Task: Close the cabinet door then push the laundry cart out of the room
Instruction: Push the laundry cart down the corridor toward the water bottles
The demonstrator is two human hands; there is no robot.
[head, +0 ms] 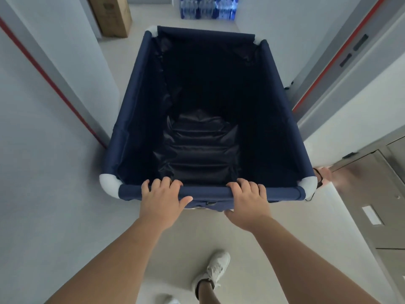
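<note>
A navy fabric laundry cart [131, 99] with white corner pieces fills the middle of the head view, standing in a doorway. Its inside is dark and holds only a black liner. My left hand [163, 199] grips the near top rail left of centre. My right hand [248, 201] grips the same rail right of centre. Fingers of both hands curl over the rail. The grey cabinet doors [372, 194] are at the right, lying flush.
Door frames with red strips flank the cart at left [54, 84] and right [333, 62]. Beyond it, a cardboard box [114, 16] stands at left and packs of water bottles [207, 7] at the far wall. Another person's foot [324, 175] shows by the cart's right corner.
</note>
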